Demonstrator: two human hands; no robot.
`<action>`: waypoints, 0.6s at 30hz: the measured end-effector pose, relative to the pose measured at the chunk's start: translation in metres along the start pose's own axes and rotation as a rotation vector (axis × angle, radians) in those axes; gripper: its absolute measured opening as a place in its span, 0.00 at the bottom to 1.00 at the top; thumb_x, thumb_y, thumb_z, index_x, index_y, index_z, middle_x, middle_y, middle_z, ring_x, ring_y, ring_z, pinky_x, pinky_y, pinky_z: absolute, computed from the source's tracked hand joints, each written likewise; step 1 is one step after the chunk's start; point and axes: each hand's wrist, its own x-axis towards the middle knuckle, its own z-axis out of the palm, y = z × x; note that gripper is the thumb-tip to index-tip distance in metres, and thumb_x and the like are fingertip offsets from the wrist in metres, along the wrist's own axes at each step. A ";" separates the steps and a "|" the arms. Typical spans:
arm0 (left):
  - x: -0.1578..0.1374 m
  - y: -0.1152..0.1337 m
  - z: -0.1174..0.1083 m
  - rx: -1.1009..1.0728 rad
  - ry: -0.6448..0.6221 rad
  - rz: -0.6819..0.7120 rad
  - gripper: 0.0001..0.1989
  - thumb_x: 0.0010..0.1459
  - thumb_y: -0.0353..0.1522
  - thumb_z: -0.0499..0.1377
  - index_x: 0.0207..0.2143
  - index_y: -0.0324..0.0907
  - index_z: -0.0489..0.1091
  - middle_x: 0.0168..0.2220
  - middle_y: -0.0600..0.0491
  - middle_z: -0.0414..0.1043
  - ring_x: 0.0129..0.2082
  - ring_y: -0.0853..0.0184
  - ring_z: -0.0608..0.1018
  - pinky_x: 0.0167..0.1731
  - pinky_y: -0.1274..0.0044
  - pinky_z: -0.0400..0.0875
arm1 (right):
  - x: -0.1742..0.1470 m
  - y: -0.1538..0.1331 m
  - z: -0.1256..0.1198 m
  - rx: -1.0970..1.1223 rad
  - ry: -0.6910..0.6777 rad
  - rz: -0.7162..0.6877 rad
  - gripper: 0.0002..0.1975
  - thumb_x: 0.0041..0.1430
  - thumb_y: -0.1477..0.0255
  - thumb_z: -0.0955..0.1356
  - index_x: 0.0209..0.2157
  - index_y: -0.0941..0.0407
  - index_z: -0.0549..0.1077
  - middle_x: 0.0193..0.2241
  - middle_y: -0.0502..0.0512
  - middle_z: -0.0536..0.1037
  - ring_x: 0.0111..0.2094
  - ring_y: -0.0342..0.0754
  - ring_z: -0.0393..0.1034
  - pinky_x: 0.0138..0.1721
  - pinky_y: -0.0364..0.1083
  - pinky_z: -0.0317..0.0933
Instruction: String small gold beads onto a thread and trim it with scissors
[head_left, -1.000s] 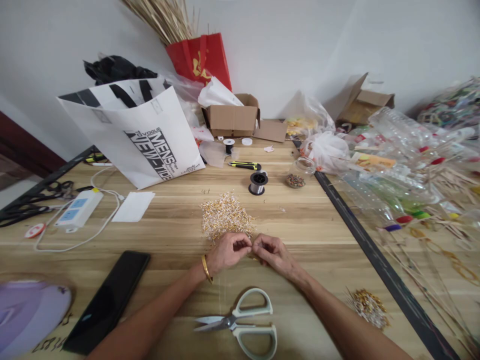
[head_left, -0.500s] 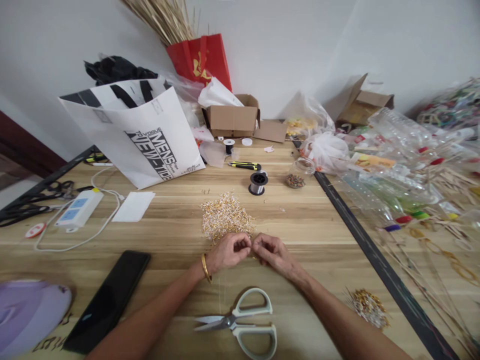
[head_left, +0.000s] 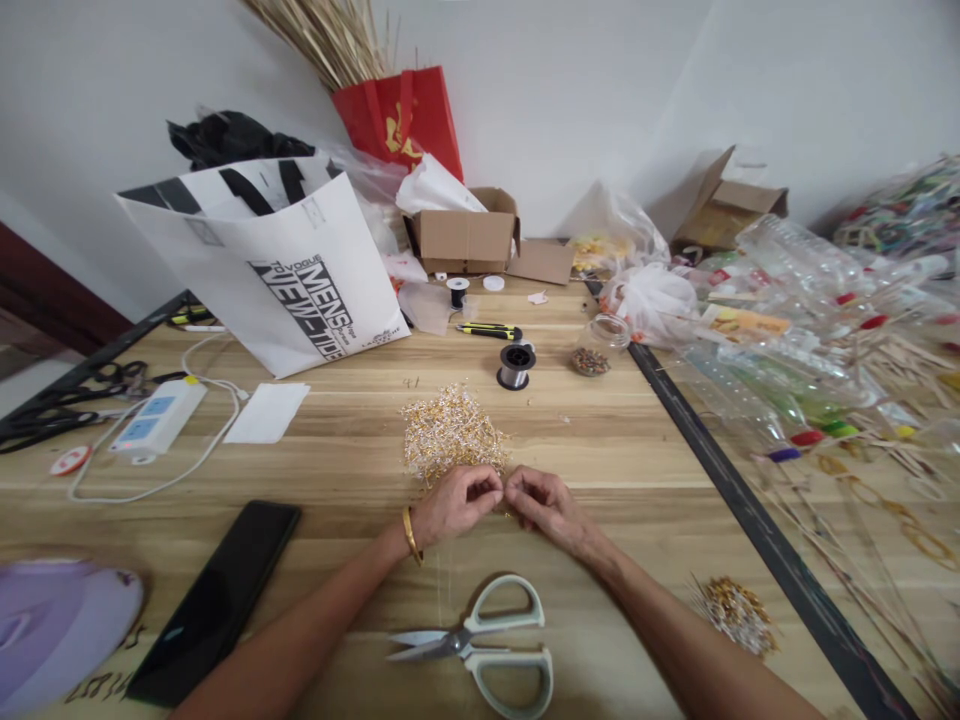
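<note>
One gold-and-white pile (head_left: pixel 451 430) just beyond the left hand (head_left: pixel 457 498)

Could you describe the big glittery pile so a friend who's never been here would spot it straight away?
On the wooden table, look just beyond the left hand. There lies a loose, spread-out pile of tiny gold and whitish bits. What sets it apart is its size: it's clearly wider than the similar heap at lower right.
</note>
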 end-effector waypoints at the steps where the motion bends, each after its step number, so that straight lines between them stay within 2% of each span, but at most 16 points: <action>1: 0.000 0.000 0.000 0.013 0.002 0.007 0.07 0.54 0.31 0.54 0.26 0.38 0.68 0.23 0.56 0.66 0.23 0.73 0.66 0.26 0.82 0.60 | 0.000 0.000 0.000 -0.003 0.000 0.000 0.17 0.58 0.58 0.64 0.27 0.58 0.66 0.16 0.44 0.62 0.17 0.38 0.57 0.18 0.38 0.52; 11: -0.001 -0.002 -0.002 0.002 -0.022 0.032 0.13 0.59 0.33 0.50 0.26 0.37 0.68 0.25 0.53 0.71 0.26 0.71 0.70 0.28 0.81 0.62 | 0.000 -0.001 0.000 -0.003 -0.009 -0.006 0.17 0.58 0.58 0.64 0.27 0.58 0.66 0.18 0.46 0.63 0.17 0.37 0.56 0.18 0.38 0.52; 18: 0.000 0.000 -0.004 -0.021 0.056 0.021 0.11 0.56 0.33 0.53 0.25 0.37 0.69 0.23 0.55 0.68 0.24 0.72 0.68 0.27 0.81 0.61 | 0.000 0.000 0.000 0.029 0.008 -0.020 0.18 0.60 0.58 0.62 0.27 0.59 0.66 0.18 0.45 0.62 0.17 0.37 0.57 0.18 0.37 0.54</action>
